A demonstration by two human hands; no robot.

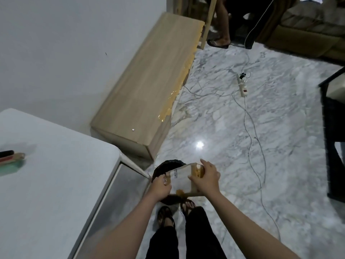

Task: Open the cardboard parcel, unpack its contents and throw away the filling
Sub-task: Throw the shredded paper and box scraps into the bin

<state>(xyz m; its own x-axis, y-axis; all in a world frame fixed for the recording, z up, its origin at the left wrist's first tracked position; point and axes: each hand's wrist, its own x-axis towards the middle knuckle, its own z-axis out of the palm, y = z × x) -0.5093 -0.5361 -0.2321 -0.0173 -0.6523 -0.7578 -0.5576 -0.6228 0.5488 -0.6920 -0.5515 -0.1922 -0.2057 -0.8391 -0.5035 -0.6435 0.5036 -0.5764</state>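
Over the dark round bin (169, 168) on the marble floor (220, 128), the cardboard parcel (183, 181) was held tilted between both hands, its printed label facing up. Nearest the bin, the person's two sandalled feet (166, 217) stood just behind it, partly under the parcel. The left hand (161, 186) gripped the parcel's left end, fingers curled closed around its edge above the bin's rim. The right hand (205, 179) lay spread across the parcel's right end, fingers wrapped over the top and thumb pressed to the near face, beside a strip of brownish tape. A brown scrap, possibly filling or a flap, hung from the parcel's lower edge over the bin; what it was could not be told. Left of the bin stood a white table (56, 184), its corner almost touching the bin, with a few pen-like things (11, 157) near its left edge. Beyond the bin, a long pale wooden cabinet (149, 86) ran along the white wall. Farther from the bin, to the right, a white power strip (242, 86) and its cables lay on the floor. Farthest from the bin, another person's sandalled foot (219, 42) stood beside a wooden post.
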